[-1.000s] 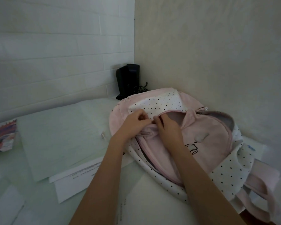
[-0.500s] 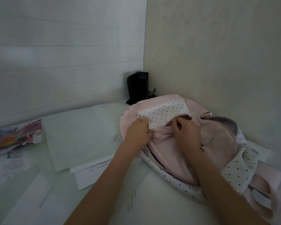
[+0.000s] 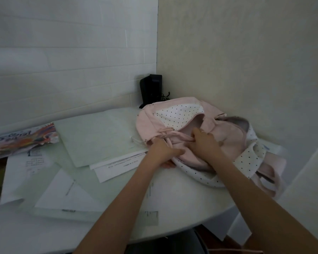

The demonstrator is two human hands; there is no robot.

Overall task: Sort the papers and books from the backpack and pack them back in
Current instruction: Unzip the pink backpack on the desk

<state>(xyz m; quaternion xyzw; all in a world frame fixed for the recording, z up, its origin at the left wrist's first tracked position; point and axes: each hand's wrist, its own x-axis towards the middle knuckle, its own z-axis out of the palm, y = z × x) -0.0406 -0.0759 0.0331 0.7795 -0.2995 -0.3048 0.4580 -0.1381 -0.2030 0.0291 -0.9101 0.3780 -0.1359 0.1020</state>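
A pink backpack [image 3: 149, 123] with white dotted panels lies on the white table near the wall corner, its front pocket gaping open. My left hand [image 3: 162, 152] grips the lower edge of the pink front flap. My right hand [image 3: 204, 143] presses on the flap, fingers hooked at the pocket opening. Left of the bag lie a pale green sheet [image 3: 99, 138] and white printed papers [image 3: 117, 167] under it. A colourful booklet [image 3: 24, 142] sits at the far left. More white sheets [image 3: 66, 191] spread along the near side.
A black device [image 3: 151, 90] with cables stands in the wall corner behind the bag. The table's rounded front edge [image 3: 200, 222] runs below my arms. The bag's pink straps [image 3: 270, 173] hang at the right, near the wall.
My left hand has slid down from the pocket top to the flap's lower edge. My right hand stays at the pocket opening. The pocket gapes wider. The view has shifted, showing more papers at left.
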